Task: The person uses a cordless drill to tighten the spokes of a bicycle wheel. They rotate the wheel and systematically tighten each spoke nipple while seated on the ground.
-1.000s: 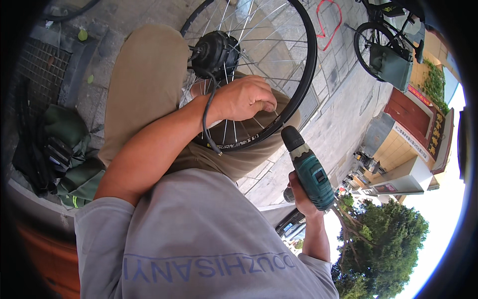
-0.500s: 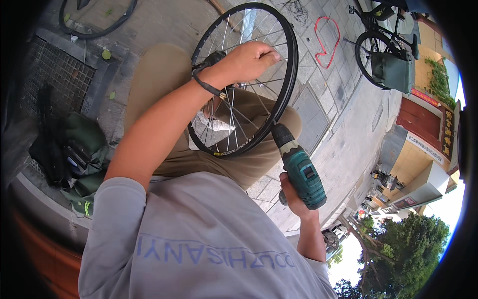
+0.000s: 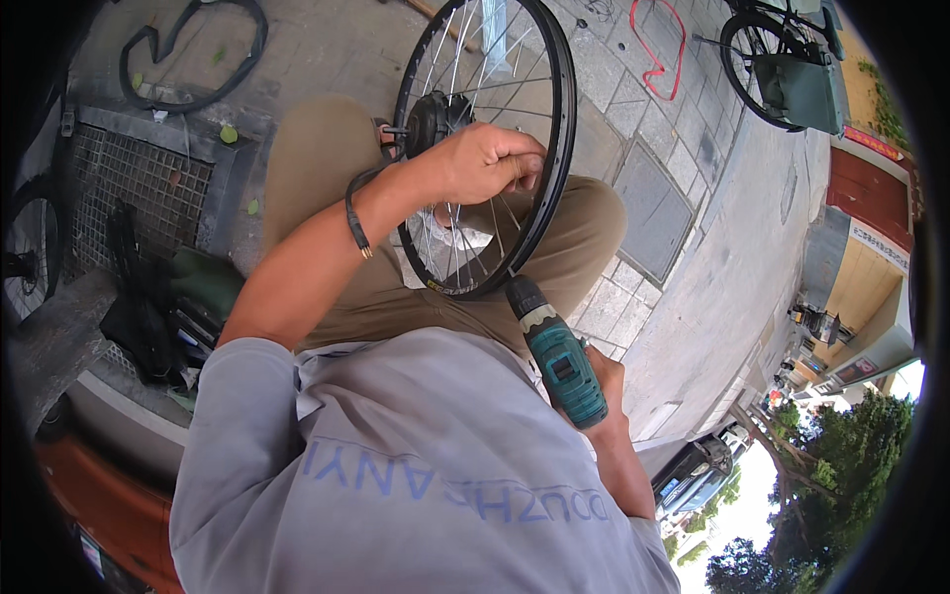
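One cable (image 3: 354, 226): runs from the dark hub (image 3: 427, 121) along the left forearm (image 3: 302, 262), its loose end left of the wheel (image 3: 563, 119).
Left hand (image 3: 485, 163): crosses the wheel's face at upper middle of the frame, fingers bent, thumb close to them; whether this grip has hold of anything cannot be told.
Wheel: upper middle of the frame, standing steeply between the knees (image 3: 327, 139), the rim (image 3: 539, 223) curving down toward the centre.
Rim to drill: the wheel lies up and left of the drill (image 3: 562, 361); the bit end points at the rim's lower right part, touching or just beside it, I cannot tell which.
Drill axis: slants from lower right of centre up and left, chuck (image 3: 524, 295) toward the rim.
Right hand (image 3: 608, 381): the nearer one to the drill, its grip closed around the handle, which is mostly hidden.
Since half a second ago: the left hand sits lower against the wheel, leaving the hub in fuller view; the drill appears further left in the frame, its chuck end beside the rim in both. The whole view has shifted too.
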{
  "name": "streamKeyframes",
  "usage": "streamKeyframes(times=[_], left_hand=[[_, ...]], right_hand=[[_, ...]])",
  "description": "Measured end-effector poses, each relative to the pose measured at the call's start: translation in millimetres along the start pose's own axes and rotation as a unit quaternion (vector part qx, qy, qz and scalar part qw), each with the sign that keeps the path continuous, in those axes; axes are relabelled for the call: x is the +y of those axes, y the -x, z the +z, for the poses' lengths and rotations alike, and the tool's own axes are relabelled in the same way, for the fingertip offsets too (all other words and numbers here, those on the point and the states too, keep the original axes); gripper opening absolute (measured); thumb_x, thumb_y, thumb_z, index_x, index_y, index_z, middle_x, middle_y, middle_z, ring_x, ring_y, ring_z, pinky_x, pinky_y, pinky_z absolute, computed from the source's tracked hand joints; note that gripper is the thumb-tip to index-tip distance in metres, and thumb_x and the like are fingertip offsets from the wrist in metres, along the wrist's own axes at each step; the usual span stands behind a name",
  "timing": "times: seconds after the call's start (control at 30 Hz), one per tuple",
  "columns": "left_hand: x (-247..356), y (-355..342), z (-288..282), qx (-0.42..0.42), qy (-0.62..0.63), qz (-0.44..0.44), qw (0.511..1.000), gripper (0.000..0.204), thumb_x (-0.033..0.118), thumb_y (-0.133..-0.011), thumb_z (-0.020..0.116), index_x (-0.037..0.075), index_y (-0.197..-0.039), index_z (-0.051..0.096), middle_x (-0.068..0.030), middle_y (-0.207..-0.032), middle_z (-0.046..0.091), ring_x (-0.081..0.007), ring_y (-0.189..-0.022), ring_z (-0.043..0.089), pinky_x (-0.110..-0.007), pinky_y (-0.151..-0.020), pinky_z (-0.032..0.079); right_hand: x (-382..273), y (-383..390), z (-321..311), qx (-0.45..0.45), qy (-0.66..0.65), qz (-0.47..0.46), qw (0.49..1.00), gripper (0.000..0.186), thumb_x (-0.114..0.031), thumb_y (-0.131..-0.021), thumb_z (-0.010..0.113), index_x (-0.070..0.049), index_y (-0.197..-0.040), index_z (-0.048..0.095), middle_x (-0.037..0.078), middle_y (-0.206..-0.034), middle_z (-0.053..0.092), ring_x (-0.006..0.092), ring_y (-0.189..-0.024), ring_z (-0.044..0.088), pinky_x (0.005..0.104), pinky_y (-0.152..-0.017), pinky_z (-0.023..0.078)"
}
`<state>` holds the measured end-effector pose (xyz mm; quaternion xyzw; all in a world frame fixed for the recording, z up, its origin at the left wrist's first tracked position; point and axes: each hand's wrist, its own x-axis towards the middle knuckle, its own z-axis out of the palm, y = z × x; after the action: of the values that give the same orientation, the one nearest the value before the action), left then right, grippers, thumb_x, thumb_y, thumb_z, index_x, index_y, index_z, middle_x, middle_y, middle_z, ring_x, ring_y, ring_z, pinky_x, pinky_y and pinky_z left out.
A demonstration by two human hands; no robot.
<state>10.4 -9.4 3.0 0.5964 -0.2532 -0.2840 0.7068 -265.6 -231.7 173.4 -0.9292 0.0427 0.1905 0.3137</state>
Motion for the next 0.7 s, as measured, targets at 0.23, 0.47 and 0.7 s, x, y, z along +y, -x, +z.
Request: streamKeyframes(times=[0.23,0.47,0.7], left_hand=[[5.5,-0.9,-3.1,-0.044,-0.081,0.015,0.996,0.046,0.012,-0.098,0.079,0.0,-0.139,0.061,-0.0069,-0.115,0.07,-0.018,-0.106,0.069,-0.035,-0.1,0.057],[15.8,10.4,-1.6,-0.078,-0.19,0.053,0.977,0.076,0.009,-0.081,0.091,0.0,-0.145,0.051,-0.0085,-0.115,0.066,-0.0243,-0.104,0.065,-0.037,-0.1,0.057],[25.1,6.0,0.5,-0.072,-0.293,0.007,0.954,0.071,0.012,-0.081,0.092,-0.001,-0.138,0.052,-0.0122,-0.111,0.075,-0.0282,-0.102,0.074,-0.04,-0.093,0.059]], right_hand=[[-5.9,4.9,3.5,0.05,-0.013,0.015,0.999,0.019,-0.006,-0.079,0.087,-0.005,-0.092,0.072,0.011,-0.081,0.07,0.0302,-0.067,0.068,0.0378,-0.063,0.055],[0.6,3.4,25.8,0.12,-0.044,-0.022,0.992,0.024,-0.011,-0.082,0.089,-0.003,-0.095,0.07,0.013,-0.084,0.07,0.0336,-0.07,0.07,0.038,-0.066,0.057],[2.1,-2.2,45.3,0.152,-0.094,-0.031,0.983,0.028,-0.006,-0.082,0.087,-0.002,-0.107,0.074,0.017,-0.095,0.076,0.0362,-0.079,0.075,0.0388,-0.074,0.061]])
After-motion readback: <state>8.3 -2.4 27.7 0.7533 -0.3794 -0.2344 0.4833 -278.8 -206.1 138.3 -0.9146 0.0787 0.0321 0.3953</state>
